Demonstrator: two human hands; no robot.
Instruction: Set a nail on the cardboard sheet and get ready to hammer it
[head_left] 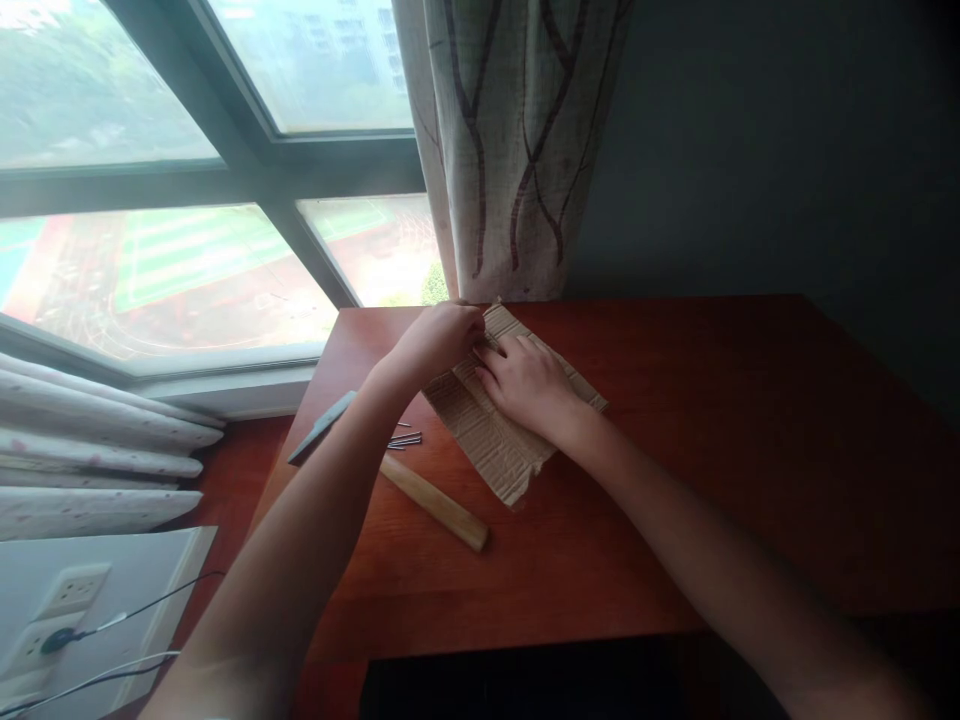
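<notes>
A creased piece of corrugated cardboard (pixel 480 435) with torn edges lies aslant on the reddish-brown table. Over its far left edge is my left hand (pixel 448 335), fingers curled closed; whatever is in them is hidden. My right hand (pixel 529 385) rests flat on the cardboard, its fingers stretched out towards the left hand's fingertips. Several nails (pixel 406 438) lie loose to the left of the cardboard. A hammer lies beside them, its grey metal head (pixel 321 428) near the table's left edge and its wooden handle (pixel 439 505) pointing towards me. My left forearm hides the hammer's middle.
The table (pixel 720 450) meets a dark wall at the back. A patterned curtain (pixel 517 150) hangs behind the cardboard, next to a large window (pixel 225 250). At the lower left, plugs and cables hang from a wall socket (pixel 73 592).
</notes>
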